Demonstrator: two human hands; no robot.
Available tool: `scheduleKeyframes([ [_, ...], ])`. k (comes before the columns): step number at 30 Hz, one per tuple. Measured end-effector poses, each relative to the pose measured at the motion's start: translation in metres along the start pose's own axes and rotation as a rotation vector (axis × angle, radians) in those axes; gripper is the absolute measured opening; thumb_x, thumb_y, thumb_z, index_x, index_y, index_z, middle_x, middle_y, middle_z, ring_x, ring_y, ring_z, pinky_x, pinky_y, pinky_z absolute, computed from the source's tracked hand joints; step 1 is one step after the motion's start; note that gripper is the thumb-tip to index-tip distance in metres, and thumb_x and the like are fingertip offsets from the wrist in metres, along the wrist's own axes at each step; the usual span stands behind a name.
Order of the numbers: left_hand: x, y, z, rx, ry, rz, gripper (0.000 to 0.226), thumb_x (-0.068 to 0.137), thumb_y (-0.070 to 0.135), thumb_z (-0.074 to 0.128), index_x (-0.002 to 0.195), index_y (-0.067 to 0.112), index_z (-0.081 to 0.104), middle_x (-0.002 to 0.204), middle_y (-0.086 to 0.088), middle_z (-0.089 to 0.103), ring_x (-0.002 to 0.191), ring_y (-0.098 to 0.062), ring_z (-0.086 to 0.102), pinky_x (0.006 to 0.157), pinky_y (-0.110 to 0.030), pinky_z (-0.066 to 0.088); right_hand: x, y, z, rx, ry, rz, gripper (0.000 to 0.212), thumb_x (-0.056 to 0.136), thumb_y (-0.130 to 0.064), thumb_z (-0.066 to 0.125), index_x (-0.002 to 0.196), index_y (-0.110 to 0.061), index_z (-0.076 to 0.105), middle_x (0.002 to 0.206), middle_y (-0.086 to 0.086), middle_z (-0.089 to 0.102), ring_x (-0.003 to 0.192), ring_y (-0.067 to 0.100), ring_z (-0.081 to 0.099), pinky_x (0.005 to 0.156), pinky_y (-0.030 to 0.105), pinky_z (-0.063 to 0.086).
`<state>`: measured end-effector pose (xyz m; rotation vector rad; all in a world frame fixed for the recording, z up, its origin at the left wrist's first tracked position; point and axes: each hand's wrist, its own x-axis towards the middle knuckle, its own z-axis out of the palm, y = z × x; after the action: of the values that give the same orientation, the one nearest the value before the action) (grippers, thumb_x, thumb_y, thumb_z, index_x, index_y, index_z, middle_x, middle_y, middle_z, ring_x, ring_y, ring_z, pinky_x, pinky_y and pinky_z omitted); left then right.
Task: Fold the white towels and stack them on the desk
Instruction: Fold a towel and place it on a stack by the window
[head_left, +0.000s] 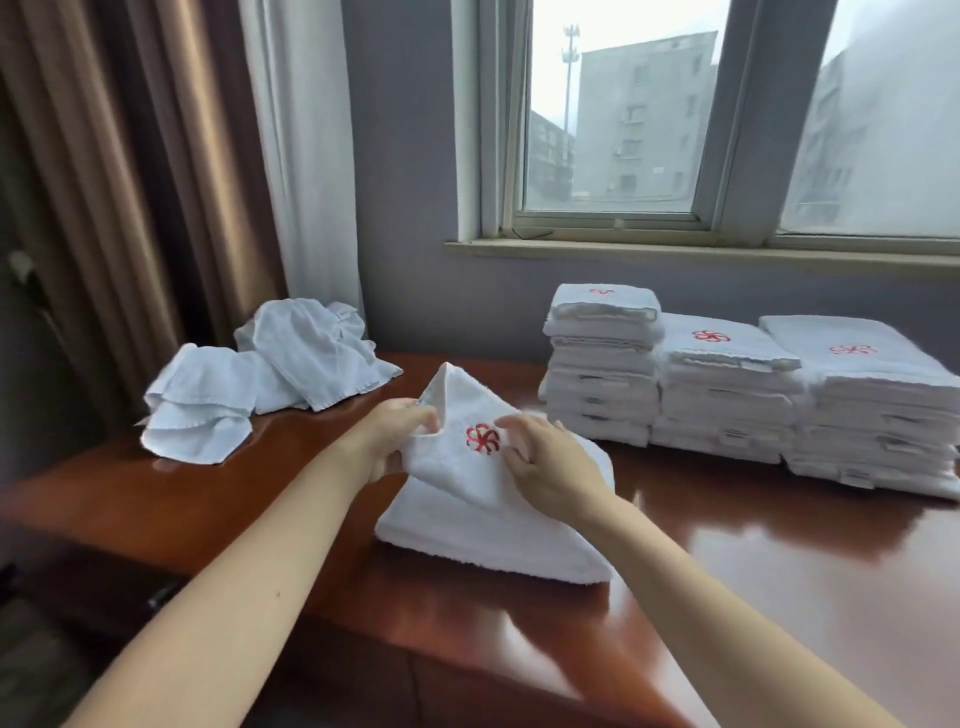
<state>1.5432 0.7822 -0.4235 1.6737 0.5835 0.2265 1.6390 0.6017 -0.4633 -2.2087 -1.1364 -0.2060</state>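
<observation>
Towel: soft white terry towel (483, 525), red emblem (482, 439), on red-brown table (727, 571) before you.
Grips: your left grip (395, 434) and right grip (550, 467) pinch its lifted fold.
Handling: likely light, limp; take corners.

Hotel rm: logo'd towel stacks (727, 395), glossy wood desk (779, 571), heavy curtains (130, 182), window (613, 119) w/ city bldgs.
</observation>
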Motion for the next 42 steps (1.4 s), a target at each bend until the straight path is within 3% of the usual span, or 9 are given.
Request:
scheduleKeyframes([
  [6, 0.006, -0.028, -0.009, 0.105, 0.064, -0.141, 0.022, 0.082, 0.007, 0.053, 0.101, 0.004, 0.064, 0.092, -0.014, 0.063, 0.082, -0.027, 0.057, 0.066, -0.029, 0.043, -0.005, 0.011, 0.025, -0.217, -0.172, 0.051, 0.039, 0.102, -0.042, 0.032, 0.131, -0.024, 0.051, 0.141, -0.005, 0.049, 0.146, 0.018, 0.024, 0.119, 0.047, -0.008],
  [11, 0.013, -0.018, -0.018, 0.323, 0.15, -0.093, 0.015, 0.087, 0.016, 0.043, 0.083, 0.01, 0.056, 0.078, -0.007, 0.053, 0.066, -0.022, 0.049, 0.063, -0.03, 0.042, -0.005, 0.015, 0.035, -0.296, -0.225, 0.052, 0.05, 0.099, -0.053, 0.025, 0.138, -0.028, 0.042, 0.146, -0.007, 0.039, 0.149, 0.02, 0.014, 0.116, 0.053, -0.014],
  [15, 0.02, -0.015, -0.005, 0.776, 0.392, 0.258, 0.039, 0.095, 0.032, 0.044, 0.13, 0.022, 0.056, 0.132, -0.004, 0.055, 0.124, -0.025, 0.05, 0.104, -0.043, 0.041, -0.005, 0.018, 0.039, -0.311, -0.226, 0.056, 0.052, 0.097, -0.056, 0.022, 0.139, -0.029, 0.039, 0.149, -0.006, 0.036, 0.149, 0.022, 0.014, 0.117, 0.053, -0.012],
  [18, 0.018, -0.027, 0.024, 0.914, 0.261, 0.625, 0.04, 0.097, 0.021, 0.042, 0.133, 0.032, 0.055, 0.14, 0.008, 0.053, 0.135, -0.014, 0.041, 0.108, -0.033, 0.034, -0.006, 0.021, 0.039, -0.317, -0.23, 0.062, 0.056, 0.098, -0.057, 0.021, 0.146, -0.031, 0.034, 0.158, -0.005, 0.028, 0.15, 0.02, 0.012, 0.117, 0.052, -0.012],
  [23, 0.029, -0.067, 0.03, 1.082, 0.084, 0.394, 0.045, 0.105, 0.031, 0.023, 0.148, 0.035, 0.038, 0.16, 0.011, 0.025, 0.15, -0.01, 0.008, 0.122, -0.038, 0.005, -0.016, 0.037, 0.034, -0.279, -0.165, 0.064, 0.058, 0.097, -0.059, 0.029, 0.149, -0.033, 0.034, 0.159, -0.006, 0.028, 0.149, 0.014, 0.013, 0.12, 0.044, -0.009],
  [28, 0.037, -0.076, 0.026, 0.905, 0.058, 0.316, 0.047, 0.103, 0.038, 0.024, 0.149, 0.042, 0.034, 0.161, 0.016, 0.018, 0.15, -0.008, -0.001, 0.119, -0.039, 0.01, -0.021, 0.047, 0.029, -0.233, -0.16, 0.1, 0.062, 0.094, -0.064, 0.031, 0.15, -0.038, 0.03, 0.161, -0.005, 0.024, 0.15, 0.015, 0.009, 0.121, 0.043, -0.005],
  [34, 0.029, -0.075, 0.036, 1.015, 0.124, 0.277, 0.051, 0.101, 0.035, 0.022, 0.152, 0.04, 0.027, 0.161, 0.012, 0.02, 0.151, -0.017, 0.004, 0.119, -0.042, 0.016, -0.034, 0.042, 0.019, -0.161, -0.138, 0.01, 0.06, 0.095, -0.061, 0.038, 0.15, -0.036, 0.032, 0.162, -0.007, 0.019, 0.15, 0.012, 0.007, 0.121, 0.041, -0.005],
  [39, 0.023, -0.069, 0.048, 1.077, 0.155, 0.22, 0.052, 0.102, 0.034, 0.021, 0.154, 0.036, 0.023, 0.162, 0.008, 0.018, 0.15, -0.023, 0.004, 0.117, -0.045, 0.02, -0.067, 0.043, 0.002, -0.029, -0.107, -0.258, 0.03, 0.09, -0.036, 0.059, 0.12, -0.028, 0.058, 0.134, -0.011, 0.05, 0.128, 0.011, 0.043, 0.117, 0.034, 0.018],
  [42, 0.015, -0.064, 0.062, 1.137, 0.171, 0.163, 0.053, 0.101, 0.033, 0.019, 0.154, 0.032, 0.021, 0.161, 0.004, 0.02, 0.149, -0.029, 0.006, 0.117, -0.049, 0.022, -0.077, 0.052, -0.009, -0.071, -0.109, -0.249, 0.02, 0.087, -0.018, 0.059, 0.106, -0.023, 0.06, 0.122, -0.01, 0.054, 0.119, 0.014, 0.049, 0.112, 0.035, 0.026],
])
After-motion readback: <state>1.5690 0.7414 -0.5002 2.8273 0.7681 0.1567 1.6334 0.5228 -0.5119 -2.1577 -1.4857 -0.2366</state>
